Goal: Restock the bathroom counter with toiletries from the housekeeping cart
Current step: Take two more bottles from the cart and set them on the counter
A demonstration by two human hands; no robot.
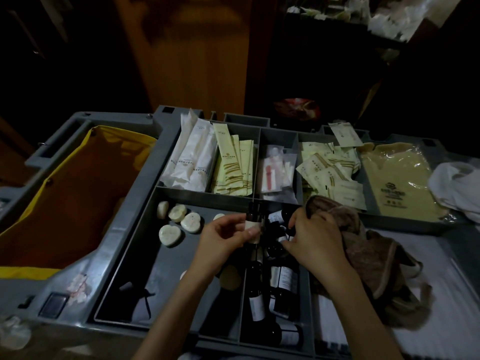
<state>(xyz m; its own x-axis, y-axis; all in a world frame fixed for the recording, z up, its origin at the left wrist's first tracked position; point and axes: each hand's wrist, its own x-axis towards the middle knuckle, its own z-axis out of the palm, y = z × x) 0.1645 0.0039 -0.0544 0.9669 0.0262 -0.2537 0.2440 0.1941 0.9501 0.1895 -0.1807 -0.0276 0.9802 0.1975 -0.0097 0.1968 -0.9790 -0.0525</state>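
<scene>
Forearms come in bare from the bottom edge, over a narrow compartment of the grey plastic cart (124,255) where dark bottles (255,305) with pale paper labels lie on their sides. Just beyond, the left hand (223,239) is turned palm-in, thumb and curled fingers pinching a small bottle (252,224) upright by its white label, above the divider. The right hand (315,240) arches knuckles-up beside it, fingers curled down among more bottles; the dimness hides whether they grip one. A brown, nubbly towel (368,250) lies bunched against its back and trails over the cart's right side. Left of the hands, smooth cream heart-shaped soaps (169,235) sit loose on the compartment floor. Farther back, compartments hold long white packets (192,157), crimped pale yellow sachets (233,167) and square envelopes (327,172), their print too small to read. A yellow cloth bag (78,190) hangs open at far left.
</scene>
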